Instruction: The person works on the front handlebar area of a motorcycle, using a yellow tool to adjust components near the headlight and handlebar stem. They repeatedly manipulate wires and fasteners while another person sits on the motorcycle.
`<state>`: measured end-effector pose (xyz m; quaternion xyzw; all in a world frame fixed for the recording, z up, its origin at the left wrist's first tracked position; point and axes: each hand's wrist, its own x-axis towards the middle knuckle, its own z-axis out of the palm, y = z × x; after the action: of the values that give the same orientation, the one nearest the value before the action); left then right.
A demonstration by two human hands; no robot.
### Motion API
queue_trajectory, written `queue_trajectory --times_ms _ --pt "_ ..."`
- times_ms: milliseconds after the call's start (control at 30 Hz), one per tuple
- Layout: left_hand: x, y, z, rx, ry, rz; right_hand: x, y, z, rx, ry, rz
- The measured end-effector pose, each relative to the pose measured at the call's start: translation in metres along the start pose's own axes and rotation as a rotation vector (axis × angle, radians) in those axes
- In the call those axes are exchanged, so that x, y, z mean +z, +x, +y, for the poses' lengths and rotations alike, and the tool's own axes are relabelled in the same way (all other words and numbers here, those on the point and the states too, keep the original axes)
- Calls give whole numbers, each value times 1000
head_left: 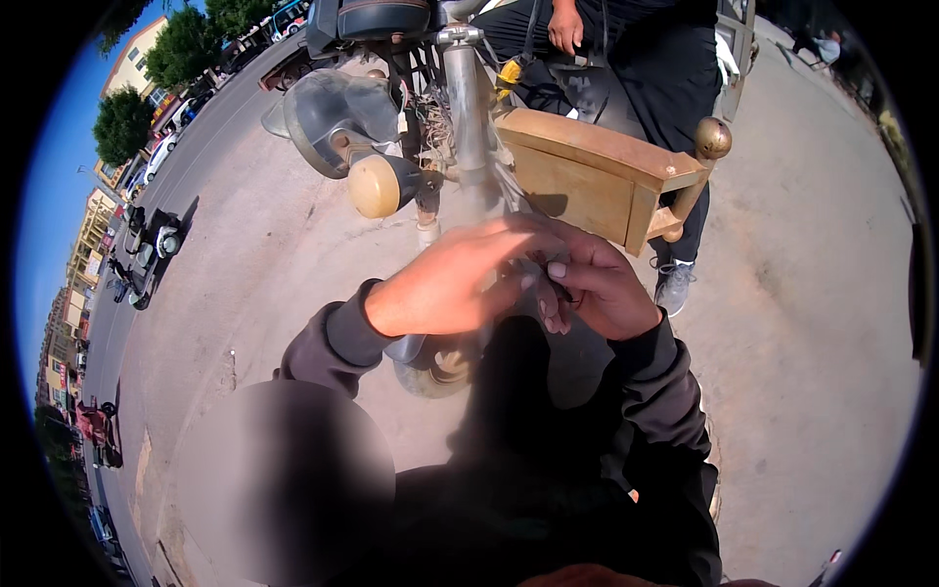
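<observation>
My left hand (450, 279) and my right hand (608, 286) meet in front of me, fingers bent and pinched together. A small dark piece (558, 285), thin like a wire or strip, shows between the right thumb and fingers; its kind I cannot make out. What the left fingertips grip is mostly hidden. Just beyond stands the front of a dusty motor vehicle, with a metal fork tube (469, 108), loose wires (437, 122), a headlight housing (333, 122) and an amber turn signal (377, 186). Below my hands its front wheel (432, 372) partly shows.
A wooden panel (577, 176) with a round ball knob (713, 138) stands beside the fork. Behind it is another person in black trousers (670, 73), one hand (565, 27) hanging down. Scooters (147, 249) and cars (161, 157) line the road at left.
</observation>
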<state>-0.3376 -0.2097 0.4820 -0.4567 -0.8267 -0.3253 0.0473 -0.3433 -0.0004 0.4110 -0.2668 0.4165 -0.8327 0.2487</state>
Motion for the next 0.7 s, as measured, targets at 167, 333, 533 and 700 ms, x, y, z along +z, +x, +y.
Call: queue_trajectory --times_ms 167,333,533,700 --pt "-32 -25 -9 -99 -127 35 21 35 2 109 66 -149" --pt "-40 -36 -33 -180 -355 55 24 55 7 182 61 -156" --pt "-43 -40 -31 -454 -304 70 32 64 -2 205 -341 51" --pt "-12 -42 -37 -494 -287 243 23 64 9 144 -693 250"
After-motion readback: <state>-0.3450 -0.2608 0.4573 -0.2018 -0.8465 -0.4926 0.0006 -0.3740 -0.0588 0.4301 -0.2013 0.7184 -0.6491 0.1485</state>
